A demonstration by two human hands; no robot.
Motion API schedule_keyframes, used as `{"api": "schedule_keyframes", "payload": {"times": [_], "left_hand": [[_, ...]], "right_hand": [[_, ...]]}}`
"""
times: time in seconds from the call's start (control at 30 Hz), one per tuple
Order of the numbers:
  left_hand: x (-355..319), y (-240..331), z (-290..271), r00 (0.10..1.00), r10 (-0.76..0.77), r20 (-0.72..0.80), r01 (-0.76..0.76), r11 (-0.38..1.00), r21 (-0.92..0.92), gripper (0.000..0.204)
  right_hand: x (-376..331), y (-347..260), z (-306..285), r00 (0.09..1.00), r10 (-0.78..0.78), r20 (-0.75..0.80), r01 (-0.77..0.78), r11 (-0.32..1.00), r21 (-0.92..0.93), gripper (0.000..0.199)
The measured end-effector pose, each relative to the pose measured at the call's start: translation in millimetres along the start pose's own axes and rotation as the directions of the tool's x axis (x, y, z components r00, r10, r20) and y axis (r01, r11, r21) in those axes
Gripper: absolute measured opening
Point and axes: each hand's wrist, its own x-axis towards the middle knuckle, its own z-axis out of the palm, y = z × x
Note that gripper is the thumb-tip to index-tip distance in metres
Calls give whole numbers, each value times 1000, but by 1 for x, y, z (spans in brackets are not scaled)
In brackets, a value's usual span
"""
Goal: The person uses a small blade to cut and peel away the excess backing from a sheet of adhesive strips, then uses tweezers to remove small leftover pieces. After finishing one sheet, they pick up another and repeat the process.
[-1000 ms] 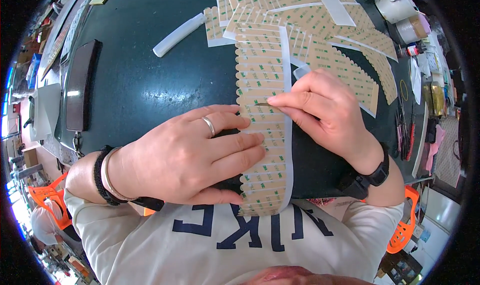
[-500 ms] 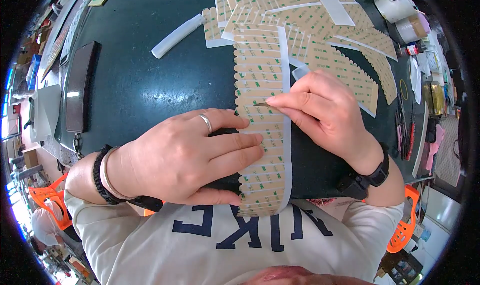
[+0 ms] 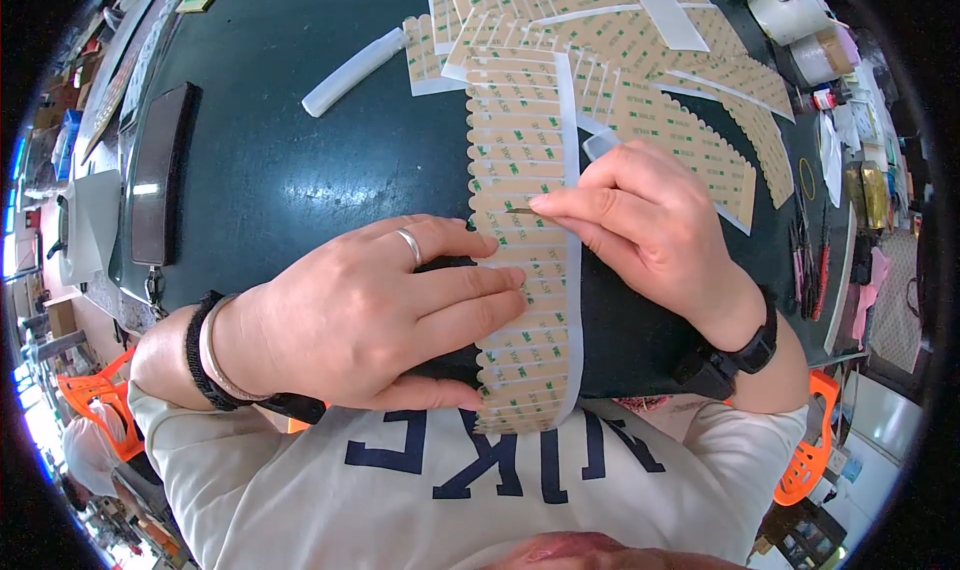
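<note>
A long strip of tan adhesive pieces (image 3: 517,160) runs down the dark table toward my chest. It has scalloped left ends, a white right border and narrow crosswise divisions. My left hand (image 3: 360,310) lies spread on it from the left, fingertips resting on the tan pieces. My right hand (image 3: 645,220) is pinched over the right border. Between its thumb and forefinger is a thin, pointed metal blade (image 3: 518,211), its tip lying against the strip; the rest is hidden by the fingers. A translucent piece (image 3: 600,145) shows just behind that hand.
More tan adhesive sheets (image 3: 680,120) overlap at the far right, under a white strip (image 3: 668,10). A translucent tube (image 3: 355,73) lies left of them. A dark case (image 3: 163,175) is at the left. Tweezers (image 3: 823,260) and rolls (image 3: 790,10) line the right edge.
My right hand and the blade have shifted very slightly left over the strip. My left hand stays in place.
</note>
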Motion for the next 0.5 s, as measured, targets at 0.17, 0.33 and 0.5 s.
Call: {"api": "schedule_keyframes", "payload": {"times": [0.17, 0.33, 0.5], "left_hand": [[-1, 0, -1, 1000, -12, 23, 12, 1000, 0, 67], [0, 2, -1, 1000, -23, 16, 23, 1000, 4, 63], [0, 2, -2, 1000, -20, 19, 20, 1000, 4, 64]], "right_hand": [[0, 0, -1, 1000, -14, 8, 15, 999, -29, 33], [0, 0, -2, 999, -32, 2, 32, 999, -41, 34], [-1, 1, -5, 999, -33, 12, 34, 998, -53, 33]]}}
